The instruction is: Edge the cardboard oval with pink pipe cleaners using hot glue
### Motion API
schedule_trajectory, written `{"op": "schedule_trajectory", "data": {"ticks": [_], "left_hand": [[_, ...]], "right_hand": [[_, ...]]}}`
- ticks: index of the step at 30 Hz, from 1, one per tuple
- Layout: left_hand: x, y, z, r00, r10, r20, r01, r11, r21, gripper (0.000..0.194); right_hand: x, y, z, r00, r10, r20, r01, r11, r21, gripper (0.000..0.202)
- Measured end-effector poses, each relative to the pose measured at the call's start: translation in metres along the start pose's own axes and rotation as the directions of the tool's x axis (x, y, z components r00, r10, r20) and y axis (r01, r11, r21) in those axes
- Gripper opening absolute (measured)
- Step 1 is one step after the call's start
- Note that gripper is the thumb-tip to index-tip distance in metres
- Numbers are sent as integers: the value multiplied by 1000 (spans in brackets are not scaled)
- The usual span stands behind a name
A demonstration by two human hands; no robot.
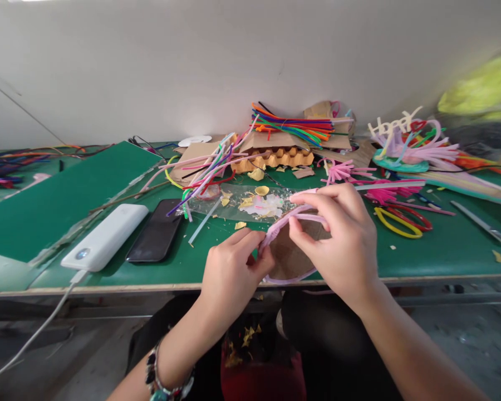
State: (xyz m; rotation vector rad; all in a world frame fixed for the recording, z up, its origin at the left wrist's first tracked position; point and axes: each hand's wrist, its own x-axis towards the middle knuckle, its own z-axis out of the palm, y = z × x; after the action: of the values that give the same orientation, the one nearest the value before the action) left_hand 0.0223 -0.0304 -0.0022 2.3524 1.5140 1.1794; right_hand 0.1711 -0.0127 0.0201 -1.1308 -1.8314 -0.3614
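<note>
A round piece of brown cardboard [294,259], edged with pale pink pipe cleaner [290,280], is held at the front edge of the green table. My left hand [234,267] pinches the pink edging at the disc's left side. At the upper right, my right hand [346,239] is closed, its thumb and fingers on a pink pipe cleaner strand. The strand loops over the top of the disc between both hands. My fingertips hide part of the rim.
Behind the hands are scraps on clear plastic [229,209], an egg carton [275,160] and bundled pipe cleaners [292,125]. A phone [156,231] and a cabled white power bank [106,236] lie left. On the right are yellow loops [396,225] and a cutter knife [482,223].
</note>
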Motion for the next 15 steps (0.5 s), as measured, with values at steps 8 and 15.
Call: {"op": "schedule_trajectory", "data": {"ticks": [8, 15], "left_hand": [[1, -1, 0, 1000, 11, 18, -11, 1000, 0, 15], [4, -2, -5, 982, -124, 146, 162, 944, -287, 14]], "right_hand": [[3, 2, -1, 999, -28, 35, 29, 999, -24, 12], [10, -3, -3, 996, -76, 55, 81, 992, -94, 9]]}}
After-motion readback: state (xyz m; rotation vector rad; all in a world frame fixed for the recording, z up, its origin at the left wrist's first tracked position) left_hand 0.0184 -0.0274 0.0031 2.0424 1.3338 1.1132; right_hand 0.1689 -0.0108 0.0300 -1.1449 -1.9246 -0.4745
